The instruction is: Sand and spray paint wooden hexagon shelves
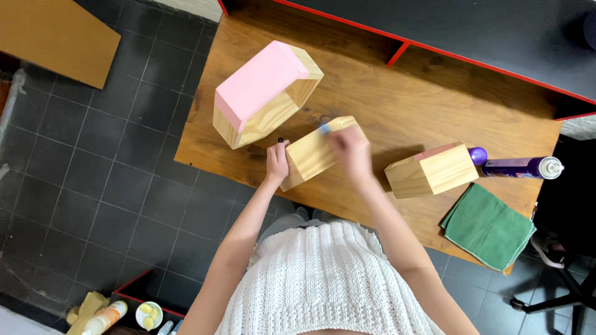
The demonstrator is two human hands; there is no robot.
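A small wooden house-shaped box (pixel 308 155) lies on the wooden table (pixel 385 99) in front of me. My left hand (pixel 277 162) grips its left end, fingers curled over the edge. My right hand (pixel 349 151) rests on top of the box, blurred by motion, with a small blue thing (pixel 324 128) at its fingertips against the wood. A larger wooden house shape with a pink roof (pixel 264 90) stands just beyond, to the left. A third small wooden house with a pink side (pixel 433 170) lies to the right.
A purple spray can (pixel 520 167) lies on its side at the right, its purple cap (pixel 477 155) beside it. A folded green cloth (pixel 488 226) lies at the table's right front corner. A black shelf with red edges (pixel 472 31) runs behind. Bottles (pixel 102 317) stand on the dark tiled floor.
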